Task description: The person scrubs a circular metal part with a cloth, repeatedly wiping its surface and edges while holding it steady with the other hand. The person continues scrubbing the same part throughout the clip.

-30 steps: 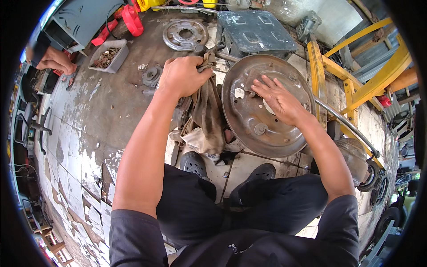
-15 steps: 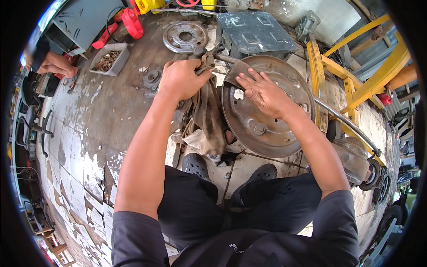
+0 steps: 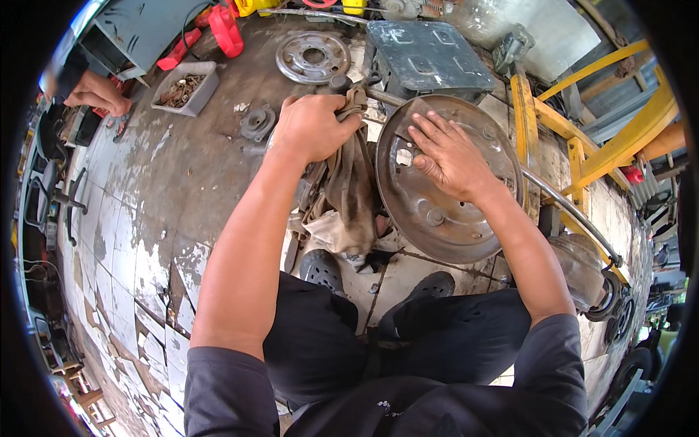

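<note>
My left hand is closed round the top of a dirty brown rag, which hangs down in folds toward the floor. Beside it, my right hand lies flat with fingers stretched on a large round rusty metal plate, which resembles a brake backing plate. A brownish piece that looks like sandpaper shows at the fingertips, between them and the plate's upper left part. The plate stands tilted, with a cutout and several bolt heads on its face. What the left fingers enclose beneath the rag is hidden.
A dark metal box stands behind the plate. To the right are a yellow frame and a long metal bar. A grey bin of small parts and a wheel rim sit farther off. Another person's leg shows at left.
My right hand has slid slightly across the plate, and less of the brown piece shows past the fingers. The left hand keeps its grip on the rag. The whole view has shifted a little.
</note>
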The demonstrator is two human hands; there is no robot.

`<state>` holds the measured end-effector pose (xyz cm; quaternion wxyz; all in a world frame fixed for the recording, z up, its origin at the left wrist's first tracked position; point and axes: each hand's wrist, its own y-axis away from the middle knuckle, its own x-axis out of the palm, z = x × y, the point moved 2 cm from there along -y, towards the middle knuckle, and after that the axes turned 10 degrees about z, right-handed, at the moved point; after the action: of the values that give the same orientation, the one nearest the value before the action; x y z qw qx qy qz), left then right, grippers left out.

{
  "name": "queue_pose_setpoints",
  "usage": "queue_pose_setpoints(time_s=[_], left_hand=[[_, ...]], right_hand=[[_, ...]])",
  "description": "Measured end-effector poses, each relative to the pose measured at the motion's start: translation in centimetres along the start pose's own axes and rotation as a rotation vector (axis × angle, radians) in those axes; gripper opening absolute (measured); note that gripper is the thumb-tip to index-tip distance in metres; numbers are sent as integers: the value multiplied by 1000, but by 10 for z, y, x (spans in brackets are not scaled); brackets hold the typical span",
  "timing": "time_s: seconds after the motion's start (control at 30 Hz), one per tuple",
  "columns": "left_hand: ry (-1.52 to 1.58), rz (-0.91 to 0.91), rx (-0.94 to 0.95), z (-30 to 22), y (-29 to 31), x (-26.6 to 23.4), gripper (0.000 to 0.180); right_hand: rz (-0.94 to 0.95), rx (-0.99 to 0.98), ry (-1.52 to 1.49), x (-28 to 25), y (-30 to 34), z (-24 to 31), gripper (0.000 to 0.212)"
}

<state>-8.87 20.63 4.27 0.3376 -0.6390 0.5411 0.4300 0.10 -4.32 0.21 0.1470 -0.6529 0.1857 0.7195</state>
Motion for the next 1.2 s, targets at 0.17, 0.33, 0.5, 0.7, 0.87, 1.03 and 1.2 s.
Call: queue_pose_setpoints(time_s=[0.17,0.33,0.5,0.7,0.87,1.03,1.2], left_hand=[[-6,-15,3,5,1,2,47],[-14,10,21,7,-2,4,47],[-21,-55,25,1,1,2,47],[-18,-20,8,7,2,2,47],[-35,-26,16,6,3,5,47],[-45,-2,24,7,-1,4,48],[-27,-13,16,2,1,0,49]], right_hand=[[106,75,42,-4,-14,9,84],[135,76,57,-2,7,8,83],[134,123,49,-9,-12,10,79],[177,103,-20,-11,0,10,78],[145,105,-53,-8,-8,7,78],[135,60,-38,3,10,0,76],[138,90,-31,-7,-11,3,74]])
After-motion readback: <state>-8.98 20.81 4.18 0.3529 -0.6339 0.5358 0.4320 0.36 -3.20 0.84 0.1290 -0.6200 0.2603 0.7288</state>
